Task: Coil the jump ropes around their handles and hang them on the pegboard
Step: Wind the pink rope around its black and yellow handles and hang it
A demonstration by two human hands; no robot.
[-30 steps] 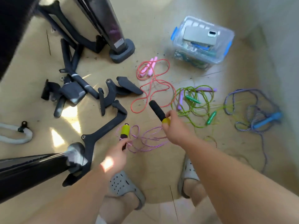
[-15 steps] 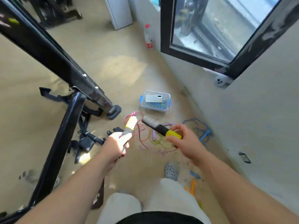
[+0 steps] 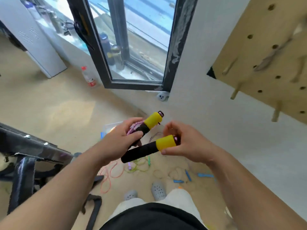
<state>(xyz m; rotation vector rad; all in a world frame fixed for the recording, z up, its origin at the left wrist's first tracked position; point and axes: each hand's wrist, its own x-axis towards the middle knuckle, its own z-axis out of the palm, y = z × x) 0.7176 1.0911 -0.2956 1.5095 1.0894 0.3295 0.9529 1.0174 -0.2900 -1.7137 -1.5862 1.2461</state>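
My left hand [image 3: 116, 143] grips one black-and-yellow jump rope handle [image 3: 152, 121], its yellow end pointing up and right, with purple rope bunched under my fingers. My right hand [image 3: 186, 143] holds the second black-and-yellow handle [image 3: 149, 149] by its yellow end; the black grip points down and left, crossing under my left hand. The wooden pegboard [image 3: 269, 52] with pegs hangs on the wall at the upper right. On the floor below lie a red rope [image 3: 108, 178], a green rope [image 3: 141, 165] and a blue-handled rope [image 3: 204, 175].
A black exercise-machine frame [image 3: 25, 156] stands at the left. A dark-framed window [image 3: 132, 47] is ahead, with a spray bottle [image 3: 88, 77] and a white cabinet [image 3: 34, 39] beside it. A clear storage box [image 3: 108, 128] peeks out behind my left hand.
I have stood up from the floor and the view has lifted to the wall and pegboard. Both handles have come together in front of me, and purple rope is now gathered against the left handle.
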